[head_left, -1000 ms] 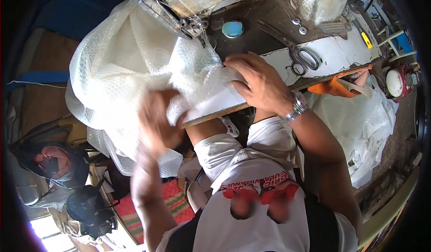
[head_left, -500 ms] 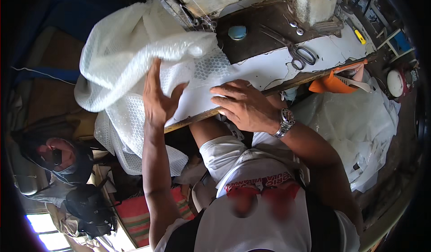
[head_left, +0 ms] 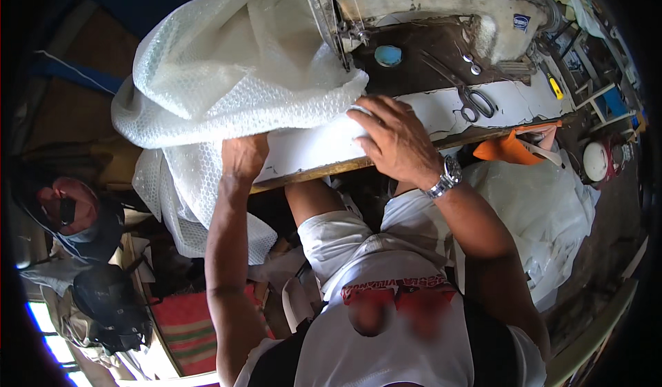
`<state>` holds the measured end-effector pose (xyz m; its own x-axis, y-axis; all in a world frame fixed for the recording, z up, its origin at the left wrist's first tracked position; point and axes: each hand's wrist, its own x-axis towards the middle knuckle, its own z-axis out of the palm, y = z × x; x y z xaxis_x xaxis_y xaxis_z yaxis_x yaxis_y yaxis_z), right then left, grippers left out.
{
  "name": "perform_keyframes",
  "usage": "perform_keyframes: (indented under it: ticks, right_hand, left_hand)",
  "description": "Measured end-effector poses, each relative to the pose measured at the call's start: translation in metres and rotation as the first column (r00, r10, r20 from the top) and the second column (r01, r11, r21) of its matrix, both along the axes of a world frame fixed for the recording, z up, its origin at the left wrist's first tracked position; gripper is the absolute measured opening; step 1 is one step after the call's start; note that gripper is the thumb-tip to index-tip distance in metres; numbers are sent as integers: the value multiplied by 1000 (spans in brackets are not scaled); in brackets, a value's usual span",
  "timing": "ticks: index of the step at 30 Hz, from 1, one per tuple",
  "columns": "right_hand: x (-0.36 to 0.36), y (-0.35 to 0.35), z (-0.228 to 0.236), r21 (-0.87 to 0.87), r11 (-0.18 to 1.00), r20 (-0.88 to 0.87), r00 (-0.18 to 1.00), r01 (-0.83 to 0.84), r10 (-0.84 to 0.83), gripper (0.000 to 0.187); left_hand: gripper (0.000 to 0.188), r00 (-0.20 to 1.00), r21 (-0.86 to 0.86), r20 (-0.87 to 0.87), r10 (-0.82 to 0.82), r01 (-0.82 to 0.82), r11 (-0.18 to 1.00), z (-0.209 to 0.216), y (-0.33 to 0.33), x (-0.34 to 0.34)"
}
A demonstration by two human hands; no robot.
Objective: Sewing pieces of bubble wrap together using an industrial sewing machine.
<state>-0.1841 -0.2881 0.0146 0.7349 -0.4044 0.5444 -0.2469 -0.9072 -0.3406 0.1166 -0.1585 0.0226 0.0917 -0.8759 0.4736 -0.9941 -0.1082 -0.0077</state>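
Across the left end of the worktop (head_left: 310,150): clear, whitish bubble wrap (head_left: 207,97) in a big loose heap, draped over the front edge and hanging down at the left.

Left hand (head_left: 243,158): lies at the front edge of the worktop, with fingers out of sight under a fold of the bubble wrap.

Left grip: cannot tell whether wide, narrow or holding the wrap; hidden by the fold.

Right hand (head_left: 398,135): sits over the white strip of worktop, at the right-hand end of the wrap; cannot tell whether touching it.

Right grip: wide, with thumb well parted from slightly bent fingers.

Right wrist: wears a silver watch (head_left: 448,176) with a metal band.

Sewing machine (head_left: 414,2): spans the far side, pale and worn, with left end just beside the wrap.

Dark middle panel: carries a round blue-topped object (head_left: 388,56), scissors (head_left: 464,90) and small bobbins (head_left: 475,70).

Right end: bears a yellow-handled tool (head_left: 554,87).

Front edge, right: holds an orange item (head_left: 507,149), exact kind unclear, above crumpled translucent sheeting (head_left: 534,211).

Lower left: shows a dark backpack (head_left: 109,304) near a striped red cloth (head_left: 186,325).
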Motion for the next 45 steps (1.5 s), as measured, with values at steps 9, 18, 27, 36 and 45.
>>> perform_keyframes:
  ticks: [9,18,27,36,45]
  right_hand:
    - [2,28,-18,-51,995,-112,989,89,-94,53]
    - [-4,20,-27,8,999,-10,999,38,-37,43]
    - [-7,16,-29,17,1000,5,1000,10,-10,42]
    - [-6,15,-30,59,998,57,998,22,-25,44]
    - [-19,-2,-21,95,993,94,992,74,-83,35]
  left_hand:
    - [37,899,224,-152,-410,435,872,62,40,-122]
    - [75,949,-183,-262,-173,127,975,20,-78,-113]
    - [66,978,-35,-76,196,-199,979,61,-92,-100]
    - [16,984,125,71,-166,156,980,54,-62,-133]
    - [34,994,155,54,100,-107,982,35,-49,-130]
